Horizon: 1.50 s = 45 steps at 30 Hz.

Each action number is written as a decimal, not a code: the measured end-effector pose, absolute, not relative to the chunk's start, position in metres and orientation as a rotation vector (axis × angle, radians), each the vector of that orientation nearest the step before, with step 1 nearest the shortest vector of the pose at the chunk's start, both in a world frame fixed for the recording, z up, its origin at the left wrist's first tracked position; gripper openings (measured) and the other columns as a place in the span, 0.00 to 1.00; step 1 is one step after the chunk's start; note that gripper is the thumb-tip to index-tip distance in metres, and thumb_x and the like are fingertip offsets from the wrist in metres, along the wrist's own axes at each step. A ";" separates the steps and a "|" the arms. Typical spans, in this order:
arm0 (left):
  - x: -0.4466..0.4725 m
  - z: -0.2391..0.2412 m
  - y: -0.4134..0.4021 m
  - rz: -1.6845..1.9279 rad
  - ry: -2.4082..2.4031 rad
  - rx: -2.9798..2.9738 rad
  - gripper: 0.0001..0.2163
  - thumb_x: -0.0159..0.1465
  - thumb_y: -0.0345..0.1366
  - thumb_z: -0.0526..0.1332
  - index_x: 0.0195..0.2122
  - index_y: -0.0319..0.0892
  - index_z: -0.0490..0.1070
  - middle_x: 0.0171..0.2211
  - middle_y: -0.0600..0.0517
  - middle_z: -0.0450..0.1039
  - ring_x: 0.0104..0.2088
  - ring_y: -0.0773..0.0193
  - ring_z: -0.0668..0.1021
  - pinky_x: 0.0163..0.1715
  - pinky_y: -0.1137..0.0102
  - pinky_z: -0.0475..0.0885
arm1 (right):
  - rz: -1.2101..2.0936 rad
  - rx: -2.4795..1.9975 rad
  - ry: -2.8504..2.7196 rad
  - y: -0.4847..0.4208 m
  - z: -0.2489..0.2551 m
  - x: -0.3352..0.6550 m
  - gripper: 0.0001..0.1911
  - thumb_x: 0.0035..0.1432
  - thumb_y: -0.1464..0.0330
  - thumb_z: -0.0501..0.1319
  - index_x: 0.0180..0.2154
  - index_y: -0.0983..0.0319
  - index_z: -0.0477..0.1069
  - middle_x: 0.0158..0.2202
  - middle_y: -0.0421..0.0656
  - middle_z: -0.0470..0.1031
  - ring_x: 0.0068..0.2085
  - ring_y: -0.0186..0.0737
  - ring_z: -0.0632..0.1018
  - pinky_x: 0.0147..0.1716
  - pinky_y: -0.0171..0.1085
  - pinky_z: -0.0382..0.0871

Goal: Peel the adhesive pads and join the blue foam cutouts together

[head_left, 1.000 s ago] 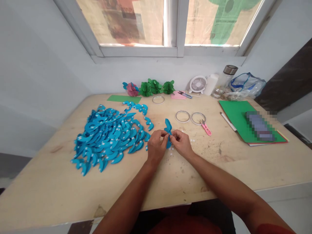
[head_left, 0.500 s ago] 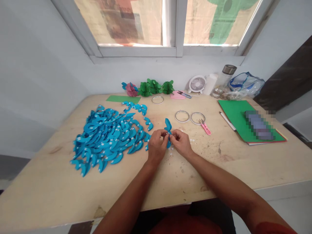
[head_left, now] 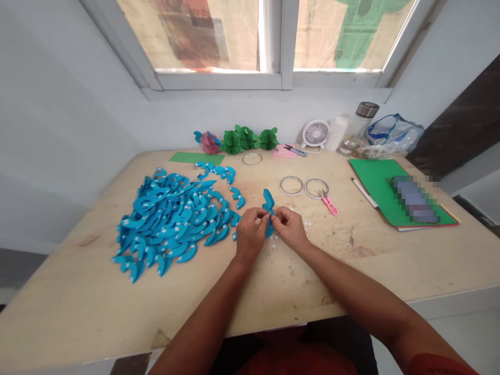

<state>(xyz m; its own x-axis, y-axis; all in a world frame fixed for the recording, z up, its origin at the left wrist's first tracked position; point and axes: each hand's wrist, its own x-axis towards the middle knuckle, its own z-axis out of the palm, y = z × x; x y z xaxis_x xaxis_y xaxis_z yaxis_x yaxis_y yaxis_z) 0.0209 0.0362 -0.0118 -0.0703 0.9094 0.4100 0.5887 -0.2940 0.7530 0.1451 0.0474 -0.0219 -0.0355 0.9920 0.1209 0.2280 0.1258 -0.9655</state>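
Note:
Between my hands is a curved blue paper piece [head_left: 267, 199], its upper end standing up above my fingers and its lower end partly hidden behind them. My left hand [head_left: 251, 230] pinches it from the left. From the right, my right hand [head_left: 289, 227] pinches the same piece, fingertips of both hands almost meeting at its middle. A large heap of similar curved blue paper pieces [head_left: 175, 211], many with small white squares on them, lies left of my hands. Small white scraps [head_left: 274, 238] are scattered on the wood just below my fingers.
On the wooden table [head_left: 332, 281] lie tape rolls [head_left: 291, 194] and pink thread snips [head_left: 329, 203]. Green folders [head_left: 375, 192] and a pen [head_left: 364, 193] are at right. Green paper ornaments [head_left: 247, 138], a small fan [head_left: 316, 134] and a bottle [head_left: 361, 120] stand along the wall.
Both hands keep their pinch on the blue paper piece and have barely moved. The white spot seen between the fingertips earlier is no longer visible.

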 end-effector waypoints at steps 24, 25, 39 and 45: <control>0.011 -0.009 0.042 1.292 1.581 1.769 0.02 0.54 0.31 0.57 0.26 0.42 0.67 0.27 0.54 0.72 0.29 0.66 0.73 0.28 0.73 0.67 | 1.032 -1.238 -1.239 0.060 -0.028 0.156 0.11 0.50 0.61 0.58 0.29 0.63 0.70 0.22 0.39 0.70 0.21 0.32 0.66 0.20 0.32 0.60; 0.011 -0.008 0.042 1.260 1.581 1.776 0.02 0.54 0.30 0.57 0.25 0.42 0.67 0.26 0.54 0.72 0.28 0.66 0.73 0.28 0.73 0.67 | 1.025 -1.242 -1.238 0.059 -0.026 0.156 0.11 0.50 0.61 0.58 0.29 0.63 0.70 0.21 0.39 0.69 0.21 0.32 0.66 0.20 0.32 0.59; 0.000 -0.003 0.045 0.902 1.626 2.121 0.07 0.56 0.39 0.59 0.23 0.43 0.70 0.22 0.52 0.71 0.26 0.63 0.72 0.27 0.69 0.64 | 1.044 -1.242 -1.189 0.060 -0.023 0.156 0.11 0.49 0.61 0.59 0.28 0.63 0.69 0.19 0.37 0.67 0.21 0.31 0.65 0.19 0.31 0.58; -0.001 -0.005 0.041 0.615 1.604 2.402 0.06 0.51 0.38 0.64 0.21 0.44 0.68 0.23 0.50 0.71 0.29 0.57 0.72 0.28 0.67 0.61 | 1.061 -1.221 -1.147 0.061 -0.025 0.156 0.10 0.48 0.62 0.59 0.27 0.63 0.69 0.19 0.37 0.66 0.21 0.31 0.65 0.20 0.31 0.58</control>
<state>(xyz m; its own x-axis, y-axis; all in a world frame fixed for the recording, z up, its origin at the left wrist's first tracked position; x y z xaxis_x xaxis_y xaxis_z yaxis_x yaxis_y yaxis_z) -0.0006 0.0410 -0.0052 0.3290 0.9149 0.2341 0.8368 -0.3973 0.3767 0.1563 0.0615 -0.0248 0.1303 0.9891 0.0685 0.0089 0.0679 -0.9977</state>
